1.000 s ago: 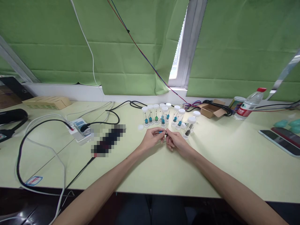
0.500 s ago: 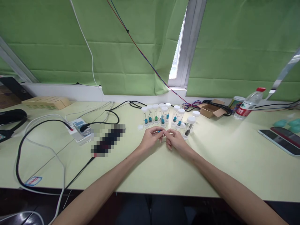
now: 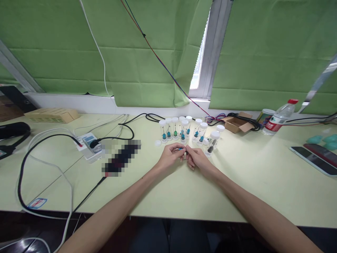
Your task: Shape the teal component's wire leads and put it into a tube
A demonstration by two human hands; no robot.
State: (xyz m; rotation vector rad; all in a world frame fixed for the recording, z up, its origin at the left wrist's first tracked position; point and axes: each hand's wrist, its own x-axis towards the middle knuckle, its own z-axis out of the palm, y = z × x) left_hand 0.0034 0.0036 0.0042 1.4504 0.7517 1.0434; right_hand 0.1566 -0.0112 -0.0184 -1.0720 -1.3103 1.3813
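Now I can see a dark bit [image 3: 186, 151] between the fingertips; half a second ago the right fingers covered that spot. The left hand's [image 3: 170, 155] grip is pinched nearly closed on a small blue thing [image 3: 180, 149], at nine o'clock from the dark bit. The right hand's [image 3: 199, 160] grip is pinched on the dark bit from three o'clock. I can't tell if blue and dark are one piece. Both hands are over the middle of the counter [image 3: 168, 196]. The clear jars [image 3: 185, 131] haven't moved, standing around twelve o'clock from the hands.
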